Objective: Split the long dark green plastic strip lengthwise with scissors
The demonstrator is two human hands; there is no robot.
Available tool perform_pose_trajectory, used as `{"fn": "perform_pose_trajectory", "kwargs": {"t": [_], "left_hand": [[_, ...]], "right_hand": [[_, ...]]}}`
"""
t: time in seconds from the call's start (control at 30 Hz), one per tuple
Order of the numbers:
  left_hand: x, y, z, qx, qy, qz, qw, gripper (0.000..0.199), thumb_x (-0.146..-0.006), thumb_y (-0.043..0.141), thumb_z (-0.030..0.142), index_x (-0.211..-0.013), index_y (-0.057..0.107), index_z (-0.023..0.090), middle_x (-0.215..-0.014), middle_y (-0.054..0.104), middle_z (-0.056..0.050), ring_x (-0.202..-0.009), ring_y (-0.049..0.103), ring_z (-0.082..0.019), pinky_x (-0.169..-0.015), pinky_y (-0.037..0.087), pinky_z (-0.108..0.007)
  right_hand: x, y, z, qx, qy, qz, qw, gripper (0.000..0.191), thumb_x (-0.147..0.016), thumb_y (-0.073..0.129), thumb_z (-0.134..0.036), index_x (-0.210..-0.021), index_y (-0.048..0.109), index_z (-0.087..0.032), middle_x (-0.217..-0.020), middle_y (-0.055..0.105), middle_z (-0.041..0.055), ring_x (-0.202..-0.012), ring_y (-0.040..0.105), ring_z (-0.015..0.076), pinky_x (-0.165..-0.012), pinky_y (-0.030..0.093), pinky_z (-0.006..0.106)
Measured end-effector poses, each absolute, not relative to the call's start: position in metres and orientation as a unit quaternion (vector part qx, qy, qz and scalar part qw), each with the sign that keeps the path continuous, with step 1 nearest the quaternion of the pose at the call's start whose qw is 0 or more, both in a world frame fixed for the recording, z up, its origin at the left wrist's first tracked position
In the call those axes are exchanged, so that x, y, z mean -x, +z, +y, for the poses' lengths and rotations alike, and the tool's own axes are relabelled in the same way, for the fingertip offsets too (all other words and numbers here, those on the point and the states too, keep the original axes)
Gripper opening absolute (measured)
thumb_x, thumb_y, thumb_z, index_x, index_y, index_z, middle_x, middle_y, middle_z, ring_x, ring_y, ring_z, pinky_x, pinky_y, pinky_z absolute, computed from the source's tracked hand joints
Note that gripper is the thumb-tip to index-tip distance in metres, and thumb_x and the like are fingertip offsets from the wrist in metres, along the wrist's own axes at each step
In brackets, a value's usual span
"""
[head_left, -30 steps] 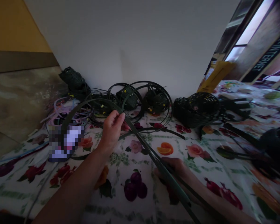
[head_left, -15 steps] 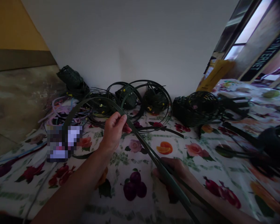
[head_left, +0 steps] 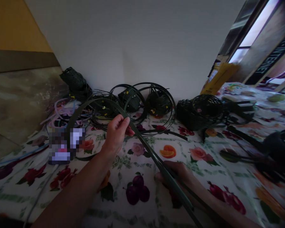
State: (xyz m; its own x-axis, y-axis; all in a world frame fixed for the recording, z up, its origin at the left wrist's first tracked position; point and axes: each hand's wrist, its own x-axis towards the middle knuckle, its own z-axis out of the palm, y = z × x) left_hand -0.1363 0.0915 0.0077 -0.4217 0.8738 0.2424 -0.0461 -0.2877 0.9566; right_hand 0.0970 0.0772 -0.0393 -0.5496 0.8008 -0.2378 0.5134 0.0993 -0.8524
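Observation:
A long, flat dark green strip (head_left: 147, 146) runs slantwise across the middle and curves over to the left. My left hand (head_left: 117, 131) pinches it between thumb and fingers near the top of its slope. Lower down, my right hand (head_left: 174, 172) is closed around the strip where it separates into lengths, which trail past my forearm to the bottom edge. Part of the right hand is hidden behind them. Beyond the hands lie coils of thin dark strip (head_left: 173, 110) and small woven dark green baskets (head_left: 159, 103) with yellow bits on them.
A fruit-and-flower tablecloth (head_left: 118, 205) covers the table, with a pale wall behind. More woven baskets (head_left: 199, 110) stand right of centre, and a dark roll of strip (head_left: 279, 152) lies at far right. Left are lilac strips (head_left: 59, 117) and a pixelated object (head_left: 66, 145). A yellow envelope (head_left: 220, 77) stands behind.
Both hands keep their hold on the strip in nearly the same place. The whole view has shifted very slightly; nothing else has visibly moved.

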Motion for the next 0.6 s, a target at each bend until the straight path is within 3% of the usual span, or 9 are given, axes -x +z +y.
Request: {"fn": "perform_pose_trajectory", "kwargs": {"t": [0.6], "left_hand": [[0.1312,0.0044,0.0911,-0.432,0.673,0.494,0.342,0.028,-0.082,0.065,0.032,-0.064,0.047,0.018,-0.05,0.053,0.005,-0.044,0.057,-0.01,-0.045,0.046,-0.02]], "right_hand": [[-0.0958,-0.0384,0.0742,0.421,0.474,-0.749,0.194,0.046,-0.077,0.061,-0.055,-0.057,0.043,-0.018,-0.051,0.043,-0.0026,-0.049,0.04,0.0103,-0.045,0.026,0.023]]}}
